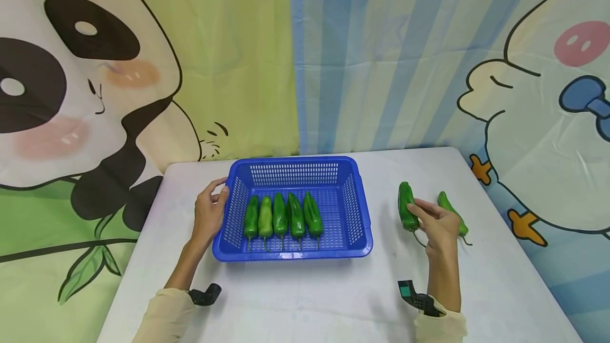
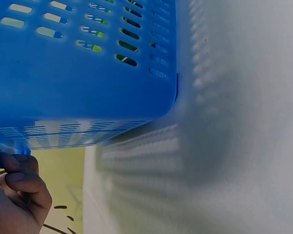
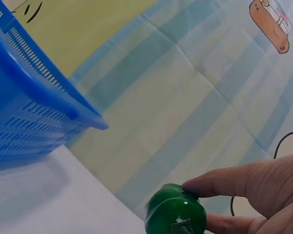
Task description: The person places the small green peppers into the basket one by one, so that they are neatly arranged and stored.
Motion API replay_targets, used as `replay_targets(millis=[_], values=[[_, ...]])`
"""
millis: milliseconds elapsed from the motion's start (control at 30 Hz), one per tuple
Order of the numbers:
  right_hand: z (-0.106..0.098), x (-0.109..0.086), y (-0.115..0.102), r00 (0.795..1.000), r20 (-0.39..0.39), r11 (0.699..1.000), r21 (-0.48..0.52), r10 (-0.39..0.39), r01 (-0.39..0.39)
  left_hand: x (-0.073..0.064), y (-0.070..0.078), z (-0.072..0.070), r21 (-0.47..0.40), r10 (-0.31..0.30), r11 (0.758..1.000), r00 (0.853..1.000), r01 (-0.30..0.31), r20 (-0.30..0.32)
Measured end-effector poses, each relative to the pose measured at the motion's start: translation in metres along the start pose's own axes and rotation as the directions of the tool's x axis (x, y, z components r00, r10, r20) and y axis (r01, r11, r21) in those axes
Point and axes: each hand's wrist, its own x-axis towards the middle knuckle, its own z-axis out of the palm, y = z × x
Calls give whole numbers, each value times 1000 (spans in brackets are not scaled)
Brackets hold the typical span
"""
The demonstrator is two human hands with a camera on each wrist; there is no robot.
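Note:
My left hand [image 1: 209,210] grips the left rim of a blue plastic basket [image 1: 290,254]; in the left wrist view its curled fingers [image 2: 27,178] meet the basket's edge. Inside the basket, several green chili peppers [image 1: 280,215] lie side by side in a row, stems toward me. To the right of the basket, my right hand [image 1: 440,224] pinches another green chili pepper [image 1: 406,206] between thumb and fingers, its stem end pointing toward me. The right wrist view shows this held pepper [image 3: 173,209] from its stem end. One more green pepper [image 1: 450,209] lies just beyond the right hand, partly hidden by it.
A white-covered table [image 1: 305,300] carries everything. Behind it hangs a cartoon-printed curtain [image 1: 381,57] with a panda on the left. Dark wrist-worn devices [image 1: 419,300] sit on both forearms. The basket's right part shows bare mesh floor [image 1: 333,210].

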Motion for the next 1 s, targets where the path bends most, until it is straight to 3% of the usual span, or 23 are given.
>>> replay_targets(millis=[1000], values=[[7,-21,-18,996,81,999,-7,-31,31,0,1,0,9,6,1000,1000,-6,-9]])
